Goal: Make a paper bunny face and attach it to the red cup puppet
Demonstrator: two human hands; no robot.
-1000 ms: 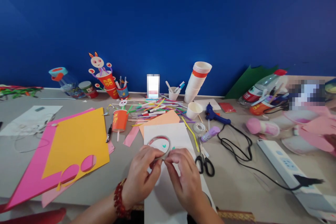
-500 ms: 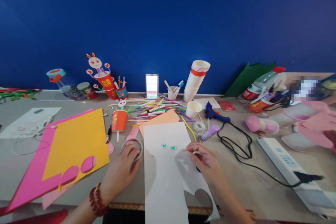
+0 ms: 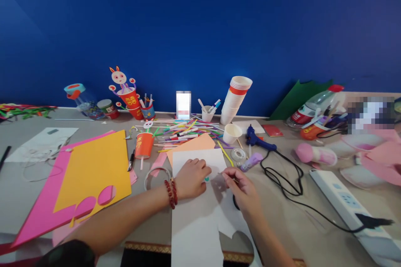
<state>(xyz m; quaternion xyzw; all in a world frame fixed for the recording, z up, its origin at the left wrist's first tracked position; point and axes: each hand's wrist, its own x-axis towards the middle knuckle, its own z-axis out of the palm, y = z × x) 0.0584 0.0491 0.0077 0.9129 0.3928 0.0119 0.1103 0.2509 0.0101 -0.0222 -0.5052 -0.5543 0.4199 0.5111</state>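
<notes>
A white sheet of paper [image 3: 191, 225] with a cut-out lower right side lies in front of me. My left hand [image 3: 192, 177] is on its upper part, fingers curled down and closed; what is under the fingertips is hidden. Beside its thumb shows a small white circle with a teal mark [image 3: 206, 179]; the hand covers the spot of a second such circle. My right hand [image 3: 241, 187] hovers at the sheet's right edge with thumb and fingertips pinched together, on something too small to make out. A roll of tape [image 3: 148, 179] lies left of the sheet, near my left wrist.
Yellow card [image 3: 97, 162] over pink card [image 3: 40, 212] lies left, by an orange paper cup [image 3: 144, 145]. Behind are loose sticks and markers [image 3: 184, 129] and stacked paper cups [image 3: 234, 102]. On the right are a blue glue gun [image 3: 260, 139], its black cord, and a power strip [image 3: 341, 200].
My left hand has moved right from the tape roll onto the white sheet, now covering one teal-marked circle. My right hand stays pinched in nearly the same place. The view has shifted slightly.
</notes>
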